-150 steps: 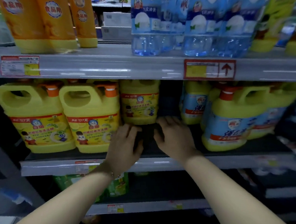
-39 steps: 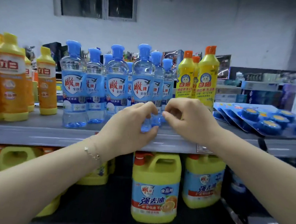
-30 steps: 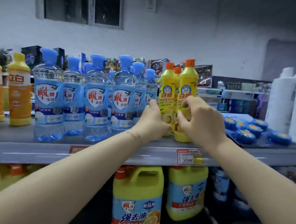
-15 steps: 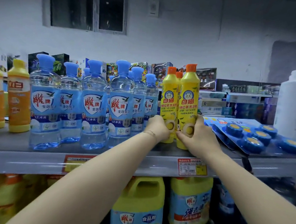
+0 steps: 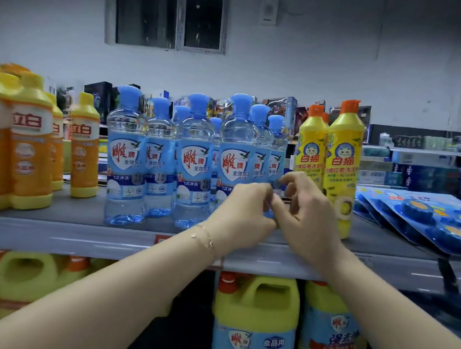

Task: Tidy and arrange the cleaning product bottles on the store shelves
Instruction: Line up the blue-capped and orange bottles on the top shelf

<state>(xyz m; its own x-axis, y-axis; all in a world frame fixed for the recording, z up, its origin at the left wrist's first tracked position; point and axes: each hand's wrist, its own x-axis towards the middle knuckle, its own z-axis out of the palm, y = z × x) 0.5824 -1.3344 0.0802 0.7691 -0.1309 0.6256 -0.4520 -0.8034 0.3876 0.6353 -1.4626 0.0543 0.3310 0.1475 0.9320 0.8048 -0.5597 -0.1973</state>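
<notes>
Clear bottles with blue caps stand in rows on the grey upper shelf. To their right stand two yellow bottles with orange caps. My left hand is curled low in front of the rightmost clear bottle and hides its base. My right hand hovers beside it, fingers loosely bent and apart, just left of the yellow bottles and not touching them. The two hands nearly meet at the fingertips. A sliver of a clear bottle's base shows between them.
Orange-yellow bottles fill the shelf's left end. Blue blister packs lie slanted at the right. Yellow handled jugs stand on the lower shelf. Boxes line the shelf behind, and a wall with a dark window rises beyond.
Both hands let go of the two yellow bottles and moved left to the base of the rightmost clear bottle. The view shifted left as well.
</notes>
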